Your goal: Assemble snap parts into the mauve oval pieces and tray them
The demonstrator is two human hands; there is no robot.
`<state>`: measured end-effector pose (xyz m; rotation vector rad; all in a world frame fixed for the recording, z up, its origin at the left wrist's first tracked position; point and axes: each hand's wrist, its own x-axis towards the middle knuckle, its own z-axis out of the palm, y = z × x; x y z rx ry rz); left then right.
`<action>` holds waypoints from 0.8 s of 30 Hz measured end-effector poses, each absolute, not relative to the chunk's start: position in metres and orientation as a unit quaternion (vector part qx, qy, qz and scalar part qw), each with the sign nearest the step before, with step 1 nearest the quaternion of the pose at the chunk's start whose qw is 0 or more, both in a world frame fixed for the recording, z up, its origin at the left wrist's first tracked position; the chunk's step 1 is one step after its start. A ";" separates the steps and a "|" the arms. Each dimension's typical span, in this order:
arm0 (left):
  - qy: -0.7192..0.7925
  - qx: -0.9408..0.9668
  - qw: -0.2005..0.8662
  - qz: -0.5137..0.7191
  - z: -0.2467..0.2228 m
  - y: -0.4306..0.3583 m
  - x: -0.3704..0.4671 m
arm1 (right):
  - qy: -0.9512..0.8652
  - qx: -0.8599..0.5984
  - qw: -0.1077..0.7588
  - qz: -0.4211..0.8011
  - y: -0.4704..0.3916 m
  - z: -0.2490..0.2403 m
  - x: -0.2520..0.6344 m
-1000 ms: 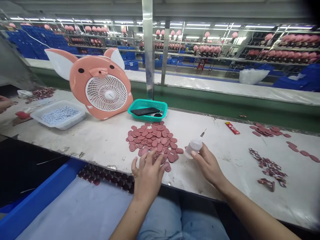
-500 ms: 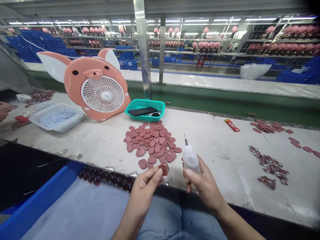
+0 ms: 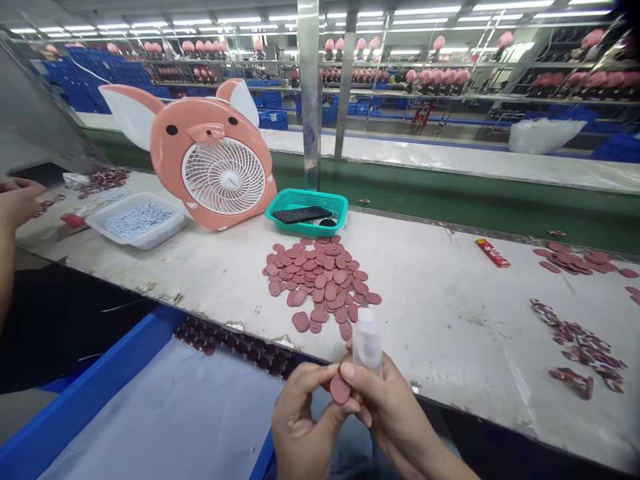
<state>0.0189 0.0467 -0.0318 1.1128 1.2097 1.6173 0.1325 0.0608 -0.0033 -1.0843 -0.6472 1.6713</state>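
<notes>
Just off the near edge of the bench (image 3: 435, 293), the left hand (image 3: 303, 420) pinches one reddish disc (image 3: 341, 391), the right thumb seemingly against its top; the right hand (image 3: 400, 413) also grips a narrow-tipped bottle (image 3: 367, 343), roughly upright. This disc looks only partway handled; a large pile of discs (image 3: 320, 270) lies loose between the near and far edges, apparently undone; whether the smaller scatter (image 3: 575, 259) by the far edge is finished, I cannot tell.

right fingers (image 3: 364, 380) now on disc (image 3: 341, 390), meeting left fingers (image 3: 316, 377)
</notes>
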 end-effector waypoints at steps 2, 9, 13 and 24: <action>0.486 0.450 0.379 0.647 -0.036 0.046 0.017 | -0.257 -0.449 0.491 0.701 0.057 -0.002 0.128; 0.507 0.168 0.567 0.628 -0.016 0.049 0.011 | -0.314 -0.509 0.490 0.634 0.045 0.003 0.159; 0.480 0.105 0.637 0.594 -0.006 0.051 0.007 | -0.243 -0.524 0.588 0.566 0.036 0.012 0.185; 0.457 0.088 0.684 0.562 0.011 0.046 0.009 | -0.194 -0.494 0.673 0.516 0.021 0.035 0.161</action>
